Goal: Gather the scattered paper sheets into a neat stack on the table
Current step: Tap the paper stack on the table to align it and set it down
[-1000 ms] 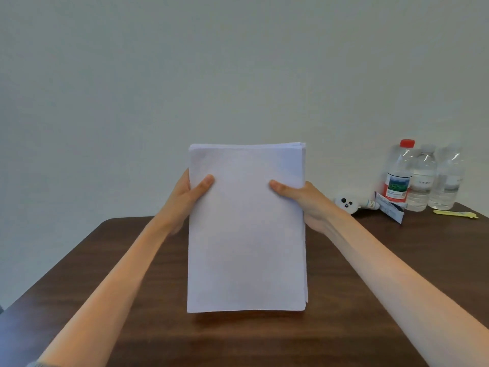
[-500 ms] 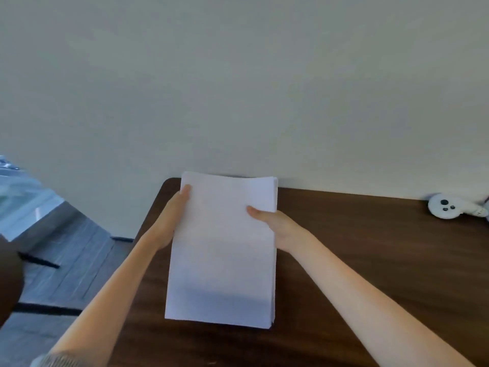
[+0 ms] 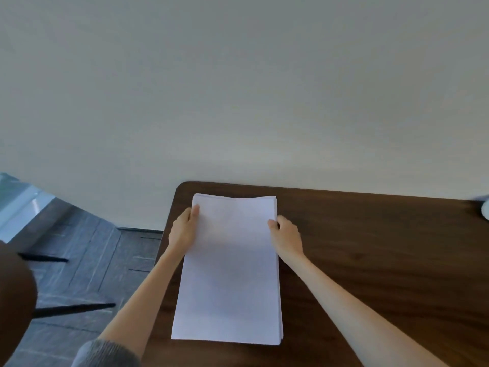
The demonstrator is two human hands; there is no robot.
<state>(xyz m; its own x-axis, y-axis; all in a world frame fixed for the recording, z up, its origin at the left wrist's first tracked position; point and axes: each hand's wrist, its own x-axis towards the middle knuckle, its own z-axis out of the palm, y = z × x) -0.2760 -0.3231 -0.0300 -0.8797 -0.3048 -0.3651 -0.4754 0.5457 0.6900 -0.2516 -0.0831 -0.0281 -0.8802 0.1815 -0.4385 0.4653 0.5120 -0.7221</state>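
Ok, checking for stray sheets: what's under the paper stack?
Brown table shows around the paper stack; left hand and right hand grip its sides. Directly beneath is covered.

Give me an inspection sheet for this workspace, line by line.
Surface: dark wooden table, rounded far-left corner, set against the wall.
Job's things: one paper stack near that corner, sides squared, far edge slightly bowed; no loose sheets seen.
Clutter: white object cut off at the right edge, cannot be identified.
Hands: left hand and right hand each grip a side edge of the stack near its far end.
Cables: nothing seen.
Surroundings: grey plank floor to the left; dark rounded object at the left edge.
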